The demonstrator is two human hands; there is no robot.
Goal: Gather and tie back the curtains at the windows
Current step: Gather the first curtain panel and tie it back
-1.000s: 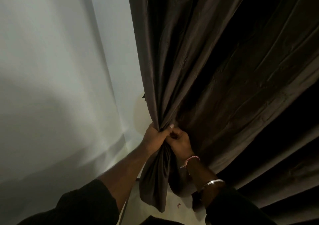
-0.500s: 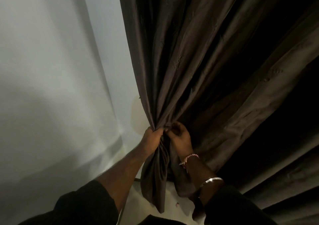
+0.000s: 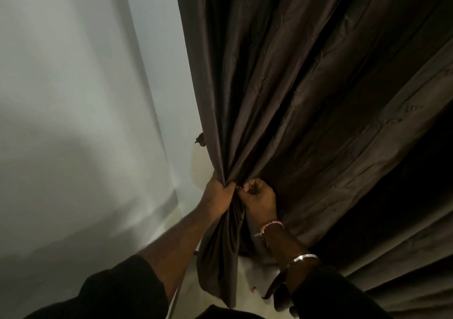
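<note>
**Both hands bunch the curtain**

Where the dark folds narrow to a neck, the left hand [image 3: 219, 195] wraps its fingers tightly around the gathered curtain [image 3: 306, 93], thumb side up. Just beside it, touching the same bunch, the right hand [image 3: 259, 200] has its fingers curled in, pinching folds at the neck. Above the grip the curtain fans out wide to the right; below it a loose tail hangs between the forearms. A pink thread band [image 3: 270, 226] and a metal bangle [image 3: 302, 258] circle the right wrist. A pale wall [image 3: 73, 98] stands at left.

Dim, soft-focus view; pale wall [image 3: 73, 98] catches light (curtain [image 3: 318, 98] folds nearly black).
</note>
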